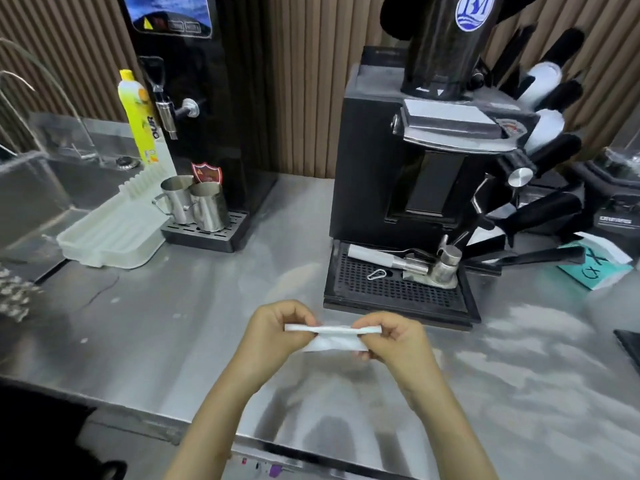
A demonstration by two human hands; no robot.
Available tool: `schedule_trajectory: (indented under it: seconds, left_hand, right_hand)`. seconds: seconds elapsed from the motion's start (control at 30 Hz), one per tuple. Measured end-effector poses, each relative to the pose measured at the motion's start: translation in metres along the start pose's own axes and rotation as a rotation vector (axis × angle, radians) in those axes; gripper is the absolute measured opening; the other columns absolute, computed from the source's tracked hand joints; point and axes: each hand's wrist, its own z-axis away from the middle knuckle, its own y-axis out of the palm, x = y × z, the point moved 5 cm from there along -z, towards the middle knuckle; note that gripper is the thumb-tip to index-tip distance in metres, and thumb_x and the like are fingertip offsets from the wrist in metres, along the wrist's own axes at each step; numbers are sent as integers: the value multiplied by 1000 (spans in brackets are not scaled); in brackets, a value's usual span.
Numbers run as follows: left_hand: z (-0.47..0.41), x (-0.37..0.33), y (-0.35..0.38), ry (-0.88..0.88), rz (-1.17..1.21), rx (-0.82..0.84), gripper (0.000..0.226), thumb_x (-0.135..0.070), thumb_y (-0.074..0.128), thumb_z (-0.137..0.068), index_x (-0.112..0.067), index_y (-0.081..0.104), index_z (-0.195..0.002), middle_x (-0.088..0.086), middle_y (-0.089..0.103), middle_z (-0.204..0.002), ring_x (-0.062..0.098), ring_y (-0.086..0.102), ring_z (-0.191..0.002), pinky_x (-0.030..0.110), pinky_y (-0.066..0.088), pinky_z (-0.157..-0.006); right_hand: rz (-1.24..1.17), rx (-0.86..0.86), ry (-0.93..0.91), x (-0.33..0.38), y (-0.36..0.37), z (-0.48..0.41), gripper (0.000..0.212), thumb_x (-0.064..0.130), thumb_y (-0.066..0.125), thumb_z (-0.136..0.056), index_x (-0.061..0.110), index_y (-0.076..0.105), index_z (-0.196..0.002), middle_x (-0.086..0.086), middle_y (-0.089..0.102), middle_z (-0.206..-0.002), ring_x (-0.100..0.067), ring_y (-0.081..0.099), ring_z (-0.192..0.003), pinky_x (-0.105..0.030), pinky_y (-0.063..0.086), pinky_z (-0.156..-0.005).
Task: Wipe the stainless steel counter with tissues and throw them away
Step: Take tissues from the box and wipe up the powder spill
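At the far left of the stainless steel bench [166,327], a sink [31,199] is recessed into the surface, with a curved faucet [52,74] rising behind it. Just right of the sink, a white ribbed drainer tray [110,237] lies flat on the bench. A yellow detergent bottle [136,112] stands upright behind the tray, beside a tall black hot water dispenser [201,98]. Two steel milk pitchers [192,206] stand side by side, touching, on the slotted drip grid [207,237] of the dispenser, below its tap. Near the front edge at centre, the left hand [277,332] and the right hand [393,341] are held close together over the bench. Both hands have their fingers curled and pinch opposite ends of a white tissue [334,338]. The tissue is folded into a narrow horizontal band stretched between the two hands, with a looser layer hanging below the fold. Whether the tissue touches the bench surface cannot be determined. Directly behind the hands stands a black coffee grinder [408,161] with a dark hopper [446,46] on top. A perforated black tray [391,292] at the grinder's base carries a steel tamper [446,265], a white-handled tool [374,254] and a small wire clip [376,274]. Right of the grinder, a cluster of black and white handles [550,133] projects at an angle. A teal paper [595,270] marked with handwriting lies on the bench below them. A dark appliance base [616,216] stands at the far right edge.
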Motion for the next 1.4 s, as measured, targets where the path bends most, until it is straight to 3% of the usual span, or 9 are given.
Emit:
schedule_trajectory:
  seconds: [0.1, 0.53, 0.77, 0.93, 1.1, 1.2, 1.27, 1.33, 1.4]
  left_hand:
    - [-17, 6, -16, -54, 42, 45, 35, 22, 50, -74, -9, 61, -60, 7, 61, -58, 20, 59, -49, 23, 49, -49]
    - [-96, 50, -67, -199, 39, 208, 43, 18, 37, -82, -7, 69, -67, 5, 62, -62, 11, 50, -45, 18, 43, -49]
    - [-115, 60, -59, -225, 38, 337, 27, 6, 58, -84, -12, 75, -73, 6, 68, -71, 15, 57, -54, 23, 49, -57]
    - [-136, 66, -56, -185, 9, 315, 30, 16, 61, -77, -12, 70, -84, 7, 62, -69, 14, 59, -51, 20, 51, -56]
    - [-172, 75, -61, -126, -164, 227, 28, 11, 66, -74, -16, 71, -68, 4, 68, -68, 5, 60, -55, 13, 46, -55]
    - [-201, 77, -66, -12, -322, 138, 20, 5, 71, -73, -14, 71, -66, -6, 65, -65, -4, 58, -57, 6, 40, -55]
    - [-223, 80, -68, 105, -453, 101, 11, 5, 70, -73, -6, 74, -72, 0, 66, -69, 7, 60, -67, 12, 43, -61]
    - [-245, 85, -64, 212, -584, 114, 11, 7, 68, -74, -2, 74, -77, 11, 69, -76, 25, 60, -78, 29, 47, -72]
    - [-265, 91, -62, 279, -648, 107, 13, 8, 66, -74, 0, 74, -79, 14, 69, -77, 30, 58, -81, 35, 46, -72]
  right_hand:
    - [-53, 1, 46, -5, 19, -13, 35, -15, 50, -83, 10, 67, -68, -6, 63, -49, -17, 57, -43, -19, 47, -46]
    - [-4, -128, 195, -30, 79, -73, 34, -16, 43, -83, 6, 65, -70, -7, 60, -50, -14, 54, -45, -18, 46, -48]
    - [50, -166, 218, -33, 62, -80, 9, 0, 66, -80, 7, 71, -82, -6, 68, -61, -8, 60, -55, -15, 50, -59]
    - [89, -191, 182, -32, 58, -99, 26, -12, 64, -76, 5, 67, -95, -13, 64, -69, -8, 60, -51, -17, 50, -55]
    - [558, -151, 50, -30, 66, -145, 23, -3, 63, -77, 14, 76, -85, 10, 60, -72, -3, 57, -66, -9, 42, -63]
    - [820, -152, -144, -24, 74, -179, 20, -4, 62, -74, 8, 76, -83, -4, 69, -74, -19, 60, -74, -20, 47, -71]
    - [1079, -59, -263, -30, 83, -207, 17, -2, 63, -69, 7, 76, -75, -11, 69, -69, -29, 60, -71, -28, 49, -65]
    - [1288, 22, -241, -39, 87, -236, 14, -4, 72, -58, 9, 73, -64, -9, 65, -60, -29, 59, -62, -25, 48, -55]
    - [1444, 66, -230, -44, 91, -260, 28, -8, 81, -36, 12, 65, -49, -4, 56, -49, -22, 55, -47, -18, 41, -44]
